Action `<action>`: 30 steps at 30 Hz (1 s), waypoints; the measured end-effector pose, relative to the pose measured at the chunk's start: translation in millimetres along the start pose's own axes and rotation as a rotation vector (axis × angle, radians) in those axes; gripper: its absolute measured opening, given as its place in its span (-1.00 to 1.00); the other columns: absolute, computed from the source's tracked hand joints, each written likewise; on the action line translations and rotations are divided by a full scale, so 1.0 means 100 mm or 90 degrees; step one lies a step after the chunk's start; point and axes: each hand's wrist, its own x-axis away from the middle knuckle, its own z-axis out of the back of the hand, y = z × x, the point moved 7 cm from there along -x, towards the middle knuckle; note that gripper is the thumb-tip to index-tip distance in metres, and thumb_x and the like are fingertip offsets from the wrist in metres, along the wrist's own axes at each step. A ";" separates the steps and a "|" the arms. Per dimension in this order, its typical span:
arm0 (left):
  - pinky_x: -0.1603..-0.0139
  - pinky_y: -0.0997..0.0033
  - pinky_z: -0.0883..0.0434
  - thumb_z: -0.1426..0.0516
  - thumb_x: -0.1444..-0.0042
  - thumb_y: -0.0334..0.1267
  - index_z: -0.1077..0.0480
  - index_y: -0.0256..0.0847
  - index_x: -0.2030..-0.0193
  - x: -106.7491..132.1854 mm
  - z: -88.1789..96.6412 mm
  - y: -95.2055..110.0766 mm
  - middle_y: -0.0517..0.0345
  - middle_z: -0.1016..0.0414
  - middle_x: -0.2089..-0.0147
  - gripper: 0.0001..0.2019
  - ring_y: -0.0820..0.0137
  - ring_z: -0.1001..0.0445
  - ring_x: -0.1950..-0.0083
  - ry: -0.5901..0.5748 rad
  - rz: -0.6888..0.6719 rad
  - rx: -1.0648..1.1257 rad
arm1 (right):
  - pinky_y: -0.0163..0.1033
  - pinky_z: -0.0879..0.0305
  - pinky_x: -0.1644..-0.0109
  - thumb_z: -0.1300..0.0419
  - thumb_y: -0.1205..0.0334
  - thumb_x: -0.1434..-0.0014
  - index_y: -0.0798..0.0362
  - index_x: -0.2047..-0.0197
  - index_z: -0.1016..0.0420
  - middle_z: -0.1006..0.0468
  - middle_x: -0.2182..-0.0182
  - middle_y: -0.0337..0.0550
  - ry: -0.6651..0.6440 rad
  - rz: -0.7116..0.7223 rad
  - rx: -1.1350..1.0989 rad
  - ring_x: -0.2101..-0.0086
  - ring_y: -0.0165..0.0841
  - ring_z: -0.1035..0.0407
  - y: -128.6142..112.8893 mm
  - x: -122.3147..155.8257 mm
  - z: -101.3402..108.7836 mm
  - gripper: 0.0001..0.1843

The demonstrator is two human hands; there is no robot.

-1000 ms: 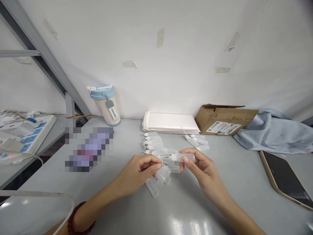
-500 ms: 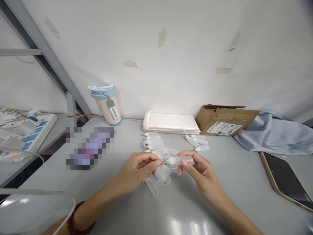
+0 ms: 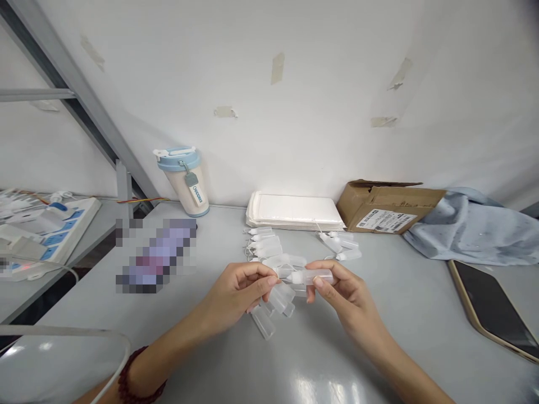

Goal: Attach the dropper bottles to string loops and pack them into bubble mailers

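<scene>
My right hand (image 3: 343, 294) pinches a small clear plastic dropper bottle (image 3: 314, 276) held sideways, its tip pointing left. My left hand (image 3: 240, 294) is closed in a pinch right at that tip, on a small cap (image 3: 281, 272) that I can barely make out. Beneath and behind my hands lies a pile of several similar clear bottles (image 3: 269, 249) on the grey table (image 3: 320, 348). A few more capped bottles (image 3: 341, 242) lie a little to the right of the pile.
A blue-lidded tumbler (image 3: 185, 180) stands at the back left. A stack of white trays (image 3: 292, 210), a cardboard box (image 3: 389, 205) and a blue cloth (image 3: 475, 227) line the wall. A tablet (image 3: 490, 308) lies at the right. A power strip (image 3: 54, 227) sits far left.
My hands have closed the small gap between them, the left pinch now meeting the bottle's tip. The view has shifted very slightly.
</scene>
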 end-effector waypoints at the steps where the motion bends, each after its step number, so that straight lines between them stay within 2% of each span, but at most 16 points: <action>1: 0.57 0.57 -0.10 -0.10 -0.13 -0.13 -0.43 -0.28 0.36 0.00 0.00 0.00 0.29 -0.26 0.54 -0.76 0.63 -0.08 0.61 0.000 0.000 -0.001 | -0.36 -0.18 0.34 -0.12 0.00 -0.17 -0.03 0.18 -0.40 -0.49 0.56 -0.30 -0.001 0.002 -0.003 0.44 -0.44 -0.33 0.00 0.00 0.00 -0.74; 17: 0.60 0.57 -0.05 -0.10 -0.13 -0.14 -0.41 -0.29 0.39 0.01 0.00 -0.05 0.28 -0.25 0.56 -0.76 0.61 -0.08 0.60 0.017 -0.016 -0.036 | -0.32 -0.26 0.27 -0.18 0.06 -0.12 -0.01 0.19 -0.46 -0.54 0.57 -0.30 0.018 0.012 0.023 0.44 -0.42 -0.38 -0.02 0.04 -0.06 -0.77; 25: 0.61 0.58 -0.08 -0.10 -0.11 -0.16 -0.40 -0.30 0.42 0.02 -0.03 -0.05 0.27 -0.26 0.57 -0.77 0.61 -0.09 0.61 -0.005 -0.009 -0.055 | -0.26 -0.29 0.25 -0.19 0.04 -0.10 0.00 0.18 -0.50 -0.57 0.56 -0.26 -0.010 -0.015 0.017 0.45 -0.37 -0.42 0.04 0.04 -0.09 -0.72; 30: 0.56 0.56 -0.12 -0.10 -0.11 -0.13 -0.41 -0.30 0.40 -0.03 0.02 -0.06 0.25 -0.31 0.53 -0.75 0.60 -0.12 0.60 -0.033 0.003 -0.040 | -0.19 -0.32 0.12 -0.17 0.05 -0.11 -0.01 0.10 -0.49 -0.58 0.46 -0.23 -0.052 0.004 0.063 0.33 -0.31 -0.45 0.05 0.03 -0.15 -0.68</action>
